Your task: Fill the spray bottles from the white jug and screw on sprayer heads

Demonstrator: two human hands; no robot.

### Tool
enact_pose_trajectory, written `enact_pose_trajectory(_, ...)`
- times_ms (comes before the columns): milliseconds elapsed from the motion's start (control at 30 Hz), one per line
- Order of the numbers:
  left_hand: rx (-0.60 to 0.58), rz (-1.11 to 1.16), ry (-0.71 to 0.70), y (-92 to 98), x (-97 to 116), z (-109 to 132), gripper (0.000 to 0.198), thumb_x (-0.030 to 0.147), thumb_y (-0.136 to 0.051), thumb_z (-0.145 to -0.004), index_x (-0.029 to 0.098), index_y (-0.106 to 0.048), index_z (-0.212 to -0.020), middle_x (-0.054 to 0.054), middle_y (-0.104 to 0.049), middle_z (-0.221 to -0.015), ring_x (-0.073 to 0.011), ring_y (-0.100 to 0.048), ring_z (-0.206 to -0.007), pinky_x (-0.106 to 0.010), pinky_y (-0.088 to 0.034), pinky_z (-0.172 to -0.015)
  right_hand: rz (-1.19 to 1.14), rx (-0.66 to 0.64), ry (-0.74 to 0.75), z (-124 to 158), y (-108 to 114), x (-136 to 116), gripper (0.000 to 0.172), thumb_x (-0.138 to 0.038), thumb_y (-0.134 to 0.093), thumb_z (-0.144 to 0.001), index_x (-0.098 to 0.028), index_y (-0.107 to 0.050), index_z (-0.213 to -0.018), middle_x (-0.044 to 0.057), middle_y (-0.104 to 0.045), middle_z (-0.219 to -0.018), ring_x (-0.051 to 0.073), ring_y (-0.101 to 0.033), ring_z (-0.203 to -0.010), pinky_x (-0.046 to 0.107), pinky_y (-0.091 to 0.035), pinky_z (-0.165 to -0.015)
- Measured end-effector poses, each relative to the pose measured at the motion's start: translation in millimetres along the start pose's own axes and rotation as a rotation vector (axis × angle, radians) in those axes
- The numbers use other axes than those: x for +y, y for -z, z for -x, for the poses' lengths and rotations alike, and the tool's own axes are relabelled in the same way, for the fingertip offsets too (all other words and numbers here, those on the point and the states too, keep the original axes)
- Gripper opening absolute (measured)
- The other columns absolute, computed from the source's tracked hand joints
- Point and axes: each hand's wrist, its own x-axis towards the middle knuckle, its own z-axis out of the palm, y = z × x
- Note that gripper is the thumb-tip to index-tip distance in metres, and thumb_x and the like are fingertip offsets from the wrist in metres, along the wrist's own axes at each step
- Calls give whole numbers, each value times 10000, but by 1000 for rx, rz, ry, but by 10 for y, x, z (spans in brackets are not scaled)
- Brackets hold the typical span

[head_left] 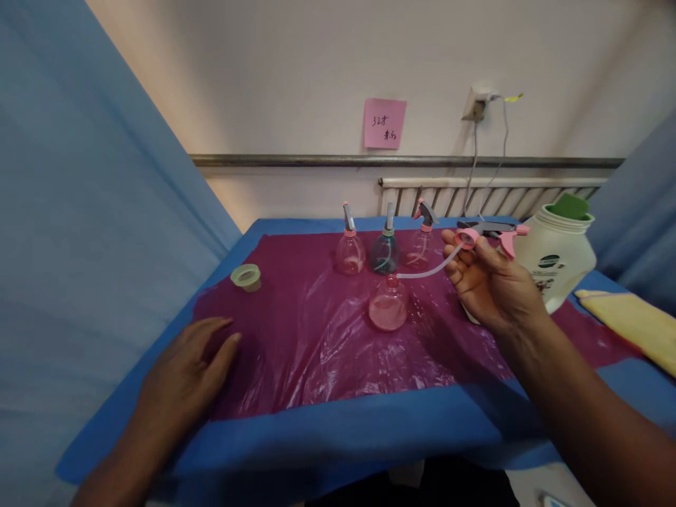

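In the head view my right hand (489,285) is closed on a pink and grey trigger sprayer head (491,236). Its pale dip tube (430,272) curves left, and the tube's end appears at the mouth of an uncapped clear bottle; whether it is inside, I cannot tell. That pink-tinted bottle (388,311) stands upright on magenta plastic sheeting (296,338). My left hand (184,366) lies at the sheeting's left side, fingers apart, holding nothing. Behind the uncapped bottle stand a pink spray bottle (350,250), a teal spray bottle (385,250) and another pink-necked spray bottle (421,246).
A small translucent cup (247,278) sits at the left. To the right are a large cream jug (560,253) with something green in its mouth and a yellow cloth (634,324). Behind the blue-covered table run a wall rail (317,161) and a radiator (528,184). Blue curtains flank both sides.
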Motion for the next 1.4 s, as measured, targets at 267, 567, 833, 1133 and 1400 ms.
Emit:
enact_pose_trajectory(267,-120,-157,95,199,-625,154,393,706,-593,-990,375,-792,-1065,9,-855,-1170,-396,-768,-1197,-653,-617,-1128,38,3,30,89,-189,-2,233,-469,-933,-972,-283,-831,-1068,13,-881,-1243,135,-844,-1036,200,-711,-810)
enact_pose_trajectory(567,-72,-287,76,360,-537,193,403,621,-535,-1005,308,-772,-1098,-134,-842,-1218,-507,-758,-1246,-748,-600,-1099,222,-252,123,476,-791,331,476,-358,-1037,-849,-336,-755,-1232,-5,-854,-1150,164,-810,-897,332,-703,-793)
enact_pose_trajectory(833,162,-22,-42,130,63,512,272,517,-663,-1060,288,-794,-1127,-93,-852,-1192,-359,-814,-1165,-534,-624,-1133,641,-594,278,503,-1524,1176,194,-168,-779,-920,-267,-687,-1059,15,-708,-1042,208,-678,-977,386,-583,-898)
enact_pose_trajectory(1133,216,157,-144,-15,586,1124,234,290,-746,-1034,394,-815,-1232,-9,-862,-1103,-295,-835,-961,-477,-710,-887,887,-800,243,338,-2213,2122,305,-88,-723,-932,-276,-686,-1169,66,-634,-1238,251,-604,-1163,434,-537,-1079)
enact_pose_trajectory(1400,165,211,-279,-58,1066,993,197,204,-716,-1063,304,-831,-1189,-19,-876,-1066,-226,-861,-940,-359,-729,-878,1013,-923,176,502,-2127,2177,257,-78,-683,-954,-196,-704,-1181,126,-662,-1232,270,-615,-1110,436,-569,-1041)
